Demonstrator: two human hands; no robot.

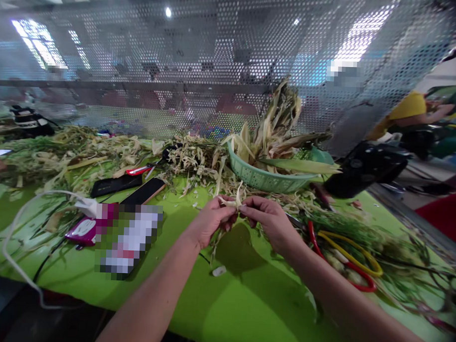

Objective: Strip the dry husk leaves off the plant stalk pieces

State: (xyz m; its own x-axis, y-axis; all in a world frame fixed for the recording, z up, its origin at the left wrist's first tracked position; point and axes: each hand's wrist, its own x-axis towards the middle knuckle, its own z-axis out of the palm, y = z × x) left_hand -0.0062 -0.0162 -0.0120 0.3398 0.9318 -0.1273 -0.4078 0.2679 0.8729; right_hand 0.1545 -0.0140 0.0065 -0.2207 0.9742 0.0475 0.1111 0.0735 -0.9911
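Observation:
Above the green table (223, 310), both my hands pinch a small piece of pale dried corn husk (234, 203) with pointed strips standing up from it. My left hand (214, 219) is closed on its left side, and a thin dry stalk hangs below those fingers. My right hand (266, 215) pinches it from the right with thumb and forefinger. The fingertips of the two hands nearly meet, hiding the middle of the piece. Just right of my right hand lie scissors with red and yellow handles (366, 260), their blades partly hidden by my arm.
A green plastic basket (268, 180) holds dried corn husks (274, 122). Heaped dry plant scraps (90, 148) line the perforated metal screen (202, 50). Left lie a phone (144, 193), a red cutter (139, 170), a purple packet (84, 231) and a white charger cable (14, 233). Another person's yellow sleeve (407, 107) shows right.

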